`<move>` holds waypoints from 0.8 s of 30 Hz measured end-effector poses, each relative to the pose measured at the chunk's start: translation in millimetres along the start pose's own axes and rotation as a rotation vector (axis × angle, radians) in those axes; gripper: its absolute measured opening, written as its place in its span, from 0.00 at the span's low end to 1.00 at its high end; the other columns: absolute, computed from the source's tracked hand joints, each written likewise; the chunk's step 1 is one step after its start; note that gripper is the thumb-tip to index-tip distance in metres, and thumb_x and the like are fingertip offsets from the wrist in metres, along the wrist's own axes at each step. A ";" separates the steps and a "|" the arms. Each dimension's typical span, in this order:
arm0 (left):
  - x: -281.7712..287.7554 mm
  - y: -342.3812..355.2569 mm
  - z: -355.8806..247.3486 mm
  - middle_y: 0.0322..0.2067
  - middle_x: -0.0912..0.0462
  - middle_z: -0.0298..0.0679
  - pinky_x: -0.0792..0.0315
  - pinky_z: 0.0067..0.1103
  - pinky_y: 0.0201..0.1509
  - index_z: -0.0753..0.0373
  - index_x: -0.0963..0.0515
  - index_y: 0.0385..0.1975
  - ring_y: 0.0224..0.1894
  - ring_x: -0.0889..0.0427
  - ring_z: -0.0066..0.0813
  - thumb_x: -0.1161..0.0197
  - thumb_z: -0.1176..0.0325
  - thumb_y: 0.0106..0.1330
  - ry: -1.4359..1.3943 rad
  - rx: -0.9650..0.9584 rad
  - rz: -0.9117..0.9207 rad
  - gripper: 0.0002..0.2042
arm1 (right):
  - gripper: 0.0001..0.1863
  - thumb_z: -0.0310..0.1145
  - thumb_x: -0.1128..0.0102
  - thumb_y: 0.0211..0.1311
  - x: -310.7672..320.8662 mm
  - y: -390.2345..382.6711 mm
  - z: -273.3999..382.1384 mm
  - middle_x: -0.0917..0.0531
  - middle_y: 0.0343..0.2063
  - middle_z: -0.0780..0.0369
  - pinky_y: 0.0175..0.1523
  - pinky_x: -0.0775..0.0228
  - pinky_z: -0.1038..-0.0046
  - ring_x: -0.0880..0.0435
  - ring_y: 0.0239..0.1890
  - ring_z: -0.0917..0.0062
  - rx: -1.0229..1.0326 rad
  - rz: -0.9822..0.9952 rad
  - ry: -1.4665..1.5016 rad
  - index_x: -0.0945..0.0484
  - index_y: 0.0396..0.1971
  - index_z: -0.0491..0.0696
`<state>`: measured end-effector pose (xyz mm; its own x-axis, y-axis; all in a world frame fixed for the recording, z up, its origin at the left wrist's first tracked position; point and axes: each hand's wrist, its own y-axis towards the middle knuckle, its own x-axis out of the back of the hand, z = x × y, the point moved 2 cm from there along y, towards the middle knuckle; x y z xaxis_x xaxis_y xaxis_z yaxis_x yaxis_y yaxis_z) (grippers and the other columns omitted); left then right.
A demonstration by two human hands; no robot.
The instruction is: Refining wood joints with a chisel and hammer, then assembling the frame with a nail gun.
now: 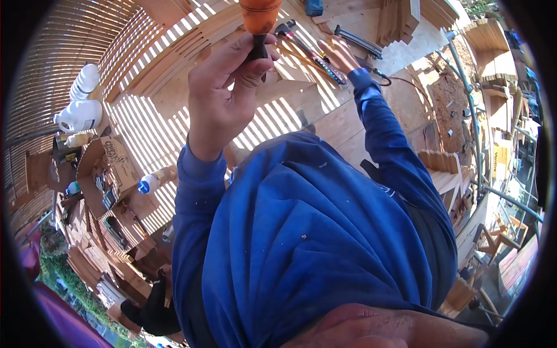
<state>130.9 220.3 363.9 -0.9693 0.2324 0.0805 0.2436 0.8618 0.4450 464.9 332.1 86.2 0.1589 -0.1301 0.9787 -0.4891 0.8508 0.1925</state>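
Note:
My left hand (226,87) is raised over the workbench, thumb and fingers pinched round the dark, narrow tip (259,51) of an orange bottle-shaped thing (260,16). The top of that orange thing is cut off by the picture's edge, so its exact kind is not clear. Farther right, my right hand (341,55) reaches out over the bench with its fingers stretched apart, holding nothing that I can see. Close to its left lies a hammer (310,51) with a red and black handle. Just beyond its fingers is a long grey metal tool (358,43).
A reddish hose (415,88) runs off to the right of the bench. Stacked wooden boards (400,20) stand at the far right. On the left are a white jug (81,115), a cardboard box (119,163) and a bottle with a blue cap (152,182). Striped sunlight crosses the wooden surface.

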 end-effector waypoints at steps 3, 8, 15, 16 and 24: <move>0.9 0.7 -2.4 0.46 0.17 0.45 0.22 0.22 0.52 0.73 0.24 0.53 0.46 0.16 0.28 0.39 0.78 0.69 -0.057 0.044 -0.001 0.14 | 0.33 0.63 0.46 0.63 -40.3 -32.7 7.7 0.25 0.56 0.44 0.65 0.40 0.52 0.31 0.60 0.46 -0.361 -0.021 0.161 0.24 0.58 0.53; 7.5 -6.1 -1.3 0.47 0.17 0.44 0.22 0.21 0.52 0.73 0.24 0.52 0.46 0.16 0.28 0.39 0.77 0.69 -0.035 0.067 -0.002 0.14 | 0.29 0.61 0.47 0.64 -16.9 -14.8 45.4 0.31 0.62 0.49 0.63 0.41 0.48 0.35 0.62 0.49 -0.515 0.019 0.115 0.20 0.54 0.56; 2.0 -4.2 -2.8 0.41 0.15 0.41 0.23 0.19 0.51 0.72 0.22 0.50 0.44 0.16 0.24 0.38 0.78 0.68 -0.006 0.029 -0.006 0.12 | 0.22 0.48 0.40 0.59 -40.8 8.4 47.6 0.27 0.54 0.56 0.60 0.39 0.55 0.31 0.59 0.60 -0.274 0.006 -0.057 0.17 0.43 0.45; 0.7 -2.7 -2.6 0.39 0.14 0.42 0.23 0.20 0.49 0.71 0.22 0.50 0.42 0.15 0.26 0.38 0.79 0.67 0.012 0.024 -0.004 0.13 | 0.22 0.47 0.37 0.55 -41.6 13.6 43.1 0.25 0.50 0.54 0.61 0.38 0.55 0.30 0.58 0.59 -0.297 0.119 -0.035 0.16 0.38 0.41; 7.8 -1.8 -6.3 0.39 0.17 0.39 0.25 0.19 0.49 0.72 0.23 0.50 0.41 0.18 0.24 0.39 0.77 0.69 0.087 -0.040 0.029 0.12 | 0.12 0.38 0.38 0.47 28.9 48.3 47.1 0.19 0.12 0.52 0.26 0.24 0.63 0.17 0.18 0.58 -0.250 0.400 0.599 0.16 0.18 0.44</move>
<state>122.7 217.7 369.4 -0.9614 0.2160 0.1703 0.2722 0.8361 0.4763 405.4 345.4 127.2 0.4837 0.4499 0.7508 -0.4093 0.8745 -0.2602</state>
